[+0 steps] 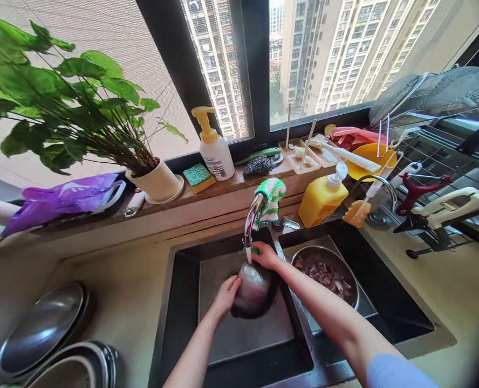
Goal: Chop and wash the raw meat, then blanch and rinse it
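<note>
In the left sink basin (247, 345), a dark, round, bowl-like vessel (253, 293) is tilted under the running tap (248, 221). Water falls onto its wet, shiny surface. My left hand (226, 295) grips the vessel's left edge, thumb on the near face and fingers partly behind. At the far side, close to the stream, my right hand (266, 255) has its fingers closed around a small green thing (255, 250), mostly hidden, perhaps a scrubber. The right fingertips are close to the vessel's rim, and whether they touch it I cannot tell.
The right basin holds a metal bowl (358, 293) with reddish-brown pieces. A green-and-white cloth (270, 199) hangs on the tap. Behind stand a yellow bottle (322, 202), pump bottle (217, 153), sponge (199, 177) and potted plant (154, 180). Pans (45, 328) lie left; a wire rack (437, 156) stands right.
</note>
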Available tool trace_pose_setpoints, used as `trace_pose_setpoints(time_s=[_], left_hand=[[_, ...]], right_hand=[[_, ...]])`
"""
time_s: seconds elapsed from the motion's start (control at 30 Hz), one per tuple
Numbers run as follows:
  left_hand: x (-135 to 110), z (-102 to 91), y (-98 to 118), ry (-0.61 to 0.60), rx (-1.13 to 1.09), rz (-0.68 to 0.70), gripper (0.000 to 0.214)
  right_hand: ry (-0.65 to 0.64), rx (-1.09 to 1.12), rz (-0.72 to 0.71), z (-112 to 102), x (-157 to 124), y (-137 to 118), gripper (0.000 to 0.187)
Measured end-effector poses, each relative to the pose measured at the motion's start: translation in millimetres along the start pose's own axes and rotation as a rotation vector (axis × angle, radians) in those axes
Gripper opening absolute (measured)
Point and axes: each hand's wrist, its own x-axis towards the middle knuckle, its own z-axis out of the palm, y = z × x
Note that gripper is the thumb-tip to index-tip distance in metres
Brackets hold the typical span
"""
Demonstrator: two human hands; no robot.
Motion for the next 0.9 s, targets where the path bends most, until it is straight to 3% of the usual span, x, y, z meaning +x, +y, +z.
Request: trace_pose_setpoints(time_s=[0.07,0.17,0.27,0.33,0.47,0.57,0.63,0.8,0.9], left_hand=[[9.4,19.9,2.2,0.093,-0.205,-0.036,0.04],[23.0,36.3,3.4,0.293,-0.365,-0.087,0.041],[24.5,41.1,-0.5,0.335,-0.368,-0.071,0.042],[16.5,44.7,-3.9,0.344,-0.331,0.007,0.046],[-8.8,53.9,-4.4,0.265,-0.14,0.212,0.048],[-17.2,49.0,-1.3,0.242,-0.045,0.268,0.046],[-13.4,39.3,-1.2,0.31,-0.078,0.229,0.045],[-4.8,21.5,-7.1,0.396,-0.264,0.11,0.036],[-17.9,23.1,-4.5,0.347,-0.275,0.136,0.036]], right_hand=[[0.016,-0.058,0.0,7.3,-13.6,-11.5,0.022],[-0.052,-0.188,-0.083,26.6,-56.9,-25.5,0.031],[-0.081,-0.262,-0.176,37.3,-86.8,-28.7,0.039],[-0.044,-0.282,-0.108,33.5,-80.4,-26.7,0.042],[-0.033,-0.13,0.177,11.8,-24.9,-24.6,0.039],[-0.054,-0.05,0.239,9.1,-5.6,-29.9,0.037],[-0.044,-0.053,0.219,23.7,-19.8,-37.2,0.036],[0.093,-0.148,-0.026,71.8,-81.5,-54.2,0.037],[0.071,-0.072,0.042,67.2,-67.0,-57.1,0.035]])
